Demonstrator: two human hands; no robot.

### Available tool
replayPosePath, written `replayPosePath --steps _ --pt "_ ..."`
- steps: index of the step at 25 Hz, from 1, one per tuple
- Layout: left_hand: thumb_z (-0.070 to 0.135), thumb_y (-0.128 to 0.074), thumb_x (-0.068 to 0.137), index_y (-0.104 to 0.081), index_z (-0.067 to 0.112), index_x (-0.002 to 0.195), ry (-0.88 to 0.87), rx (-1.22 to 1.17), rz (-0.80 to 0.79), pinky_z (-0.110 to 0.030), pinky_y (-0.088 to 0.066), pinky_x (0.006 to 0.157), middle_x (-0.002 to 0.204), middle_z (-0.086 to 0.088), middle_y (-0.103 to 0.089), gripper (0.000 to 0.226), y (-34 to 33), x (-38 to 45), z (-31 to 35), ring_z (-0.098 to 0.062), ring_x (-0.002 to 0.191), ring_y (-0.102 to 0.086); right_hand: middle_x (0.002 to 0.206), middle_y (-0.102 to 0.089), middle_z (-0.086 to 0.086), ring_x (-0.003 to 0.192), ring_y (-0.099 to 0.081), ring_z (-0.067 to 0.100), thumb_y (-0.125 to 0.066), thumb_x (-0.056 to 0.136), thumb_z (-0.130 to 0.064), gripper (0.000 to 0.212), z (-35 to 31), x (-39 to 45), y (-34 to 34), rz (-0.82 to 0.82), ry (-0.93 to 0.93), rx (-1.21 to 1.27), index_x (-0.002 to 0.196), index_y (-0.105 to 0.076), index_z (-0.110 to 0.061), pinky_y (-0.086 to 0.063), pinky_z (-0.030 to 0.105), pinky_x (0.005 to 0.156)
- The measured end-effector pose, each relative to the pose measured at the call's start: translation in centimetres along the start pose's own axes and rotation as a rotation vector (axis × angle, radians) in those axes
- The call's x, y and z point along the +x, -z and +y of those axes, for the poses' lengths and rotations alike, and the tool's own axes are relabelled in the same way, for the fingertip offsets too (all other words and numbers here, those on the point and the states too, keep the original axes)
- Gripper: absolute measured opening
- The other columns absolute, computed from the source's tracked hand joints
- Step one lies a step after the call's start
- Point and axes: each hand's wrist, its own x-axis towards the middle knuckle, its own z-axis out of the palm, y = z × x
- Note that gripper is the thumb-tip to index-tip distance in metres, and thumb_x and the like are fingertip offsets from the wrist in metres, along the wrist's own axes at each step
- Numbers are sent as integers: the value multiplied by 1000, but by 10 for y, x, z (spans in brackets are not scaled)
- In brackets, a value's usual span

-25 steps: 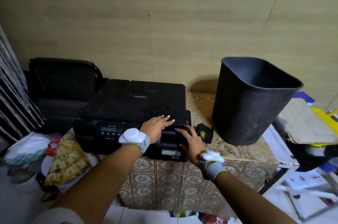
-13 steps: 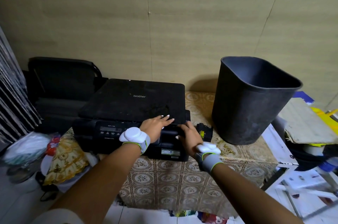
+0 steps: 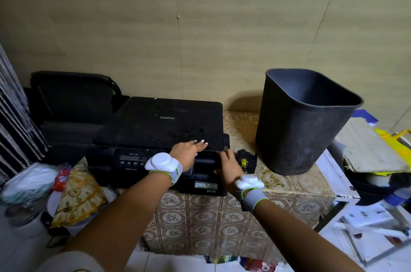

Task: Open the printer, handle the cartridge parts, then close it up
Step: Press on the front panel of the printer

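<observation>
While our left hand (image 3: 189,152) lies flat and ungripping on the printer (image 3: 155,138) lid, our right hand (image 3: 229,161) has crept from the loose cartridge (image 3: 246,160) to the printer's front-right corner; fingers curl there, grip uncertain. Printer sits shut on the table (image 3: 289,185); we judge opening imminent.

One black flatbed plastic printer (image 3: 155,138) lies under the fingers (image 3: 201,142) of two hands, the left hand (image 3: 185,152) and the right hand (image 3: 230,164). One small black cartridge with a yellow label (image 3: 245,160) sits just right of the right fingers. One tall dark grey plastic bin (image 3: 298,125) stands further right. Two white wrist devices, one per wrist.
</observation>
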Motion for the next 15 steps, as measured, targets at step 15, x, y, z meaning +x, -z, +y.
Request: replayPosePath --steps 15 --pt "3 -35 99 -18 29 152 41 30 -45 -33 -37 110 161 9 -17 61 1 2 4 -14 146 -27 139 -40 16 130 -39 32 -56 89 -17 48 23 -23 -16 -8 -65 -3 132 -41 -3 -35 35 107"
